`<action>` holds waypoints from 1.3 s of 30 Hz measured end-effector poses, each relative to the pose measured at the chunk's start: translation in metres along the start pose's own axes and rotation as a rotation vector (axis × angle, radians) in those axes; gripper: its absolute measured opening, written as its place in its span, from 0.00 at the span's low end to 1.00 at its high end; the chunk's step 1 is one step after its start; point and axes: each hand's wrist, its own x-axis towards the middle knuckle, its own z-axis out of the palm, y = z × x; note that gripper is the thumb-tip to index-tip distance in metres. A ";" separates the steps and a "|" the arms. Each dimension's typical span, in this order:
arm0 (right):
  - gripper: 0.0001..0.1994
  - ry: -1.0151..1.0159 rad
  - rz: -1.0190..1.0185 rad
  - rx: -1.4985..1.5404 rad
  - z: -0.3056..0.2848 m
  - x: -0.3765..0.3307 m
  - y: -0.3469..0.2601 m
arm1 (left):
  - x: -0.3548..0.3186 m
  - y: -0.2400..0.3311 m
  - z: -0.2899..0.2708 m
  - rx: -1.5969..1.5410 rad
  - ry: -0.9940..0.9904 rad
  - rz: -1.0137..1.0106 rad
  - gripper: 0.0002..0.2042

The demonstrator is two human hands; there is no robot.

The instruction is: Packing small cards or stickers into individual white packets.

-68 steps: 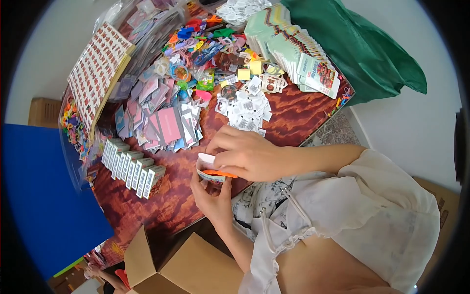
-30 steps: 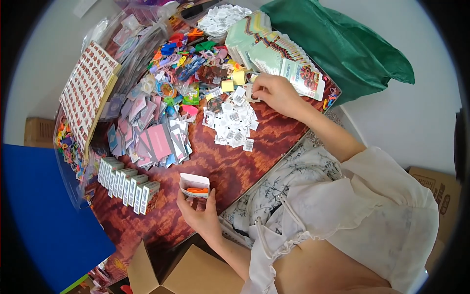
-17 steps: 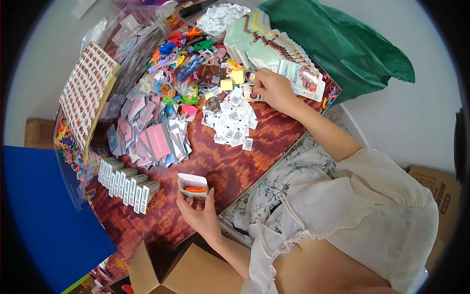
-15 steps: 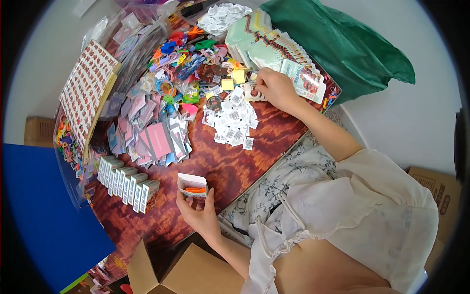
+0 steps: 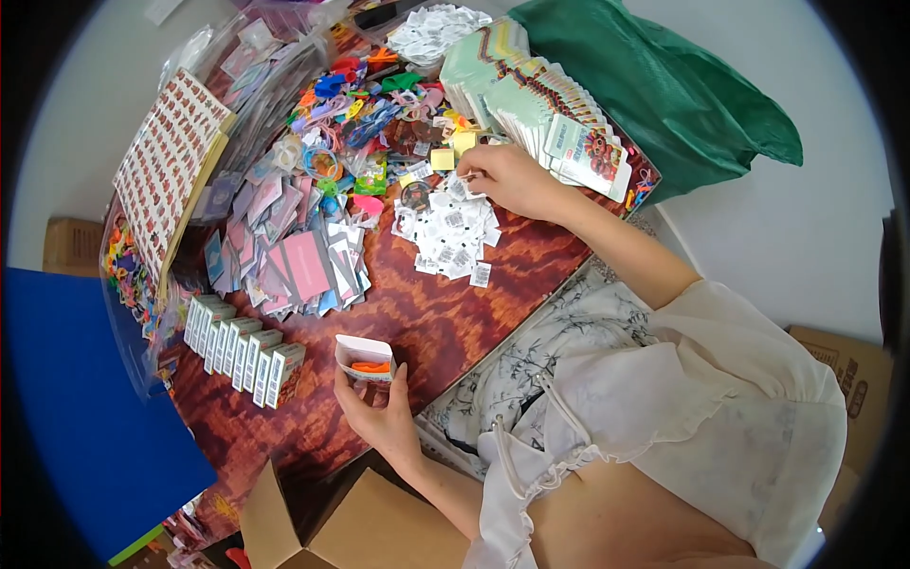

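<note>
My left hand (image 5: 387,417) is wrapped round a small open carton (image 5: 362,348), its top flap raised. Inside the carton lies an orange piece (image 5: 372,367) whose kind I cannot make out. My right hand (image 5: 512,180) is at the far edge of a pile of small white printed slips (image 5: 445,235), fingers pinched together; whatever they grip is hidden. Just beyond those fingertips are small yellow blocks (image 5: 443,159). Filled cartons (image 5: 282,375) stand in a row left of my left hand. Flat, unfolded cartons (image 5: 592,156) are fanned out right of my right hand.
Pink and grey cards (image 5: 303,268) lie heaped mid-table, with colourful small trinkets (image 5: 365,119) behind. A sticker sheet (image 5: 171,166) leans at the left. An open cardboard box (image 5: 389,522) sits below the near table edge. Green plastic (image 5: 664,95) drapes at the far right.
My right hand has moved left from a small picture card beside the fanned cartons to the edge of the white slips. That card no longer shows there. My left hand has shifted slightly left with the carton.
</note>
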 end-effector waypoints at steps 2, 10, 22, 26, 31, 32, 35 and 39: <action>0.11 -0.105 -0.010 -0.129 0.005 0.007 -0.001 | -0.001 -0.001 -0.002 0.003 0.001 -0.015 0.34; 0.07 -0.035 -0.059 -0.386 0.019 0.009 0.005 | -0.002 -0.005 -0.002 -0.015 0.002 -0.088 0.34; 0.03 -0.022 -0.070 -0.224 0.013 0.008 0.011 | 0.001 0.000 -0.001 0.036 -0.010 -0.006 0.34; 0.03 -0.099 -0.070 -0.239 0.012 0.010 0.011 | 0.001 -0.001 -0.001 0.056 -0.011 0.008 0.34; 0.03 -0.094 -0.043 -0.285 0.012 0.012 0.008 | 0.002 -0.003 0.000 0.053 -0.027 0.026 0.35; 0.04 -0.084 -0.026 -0.291 0.013 0.012 0.008 | 0.002 -0.005 0.000 0.050 -0.028 0.027 0.35; 0.02 0.000 -0.072 -0.205 0.013 0.013 0.011 | 0.003 -0.003 -0.001 0.048 -0.036 0.018 0.35; 0.03 0.108 -0.081 0.005 0.005 0.011 -0.007 | -0.001 -0.002 0.004 0.001 -0.001 0.033 0.35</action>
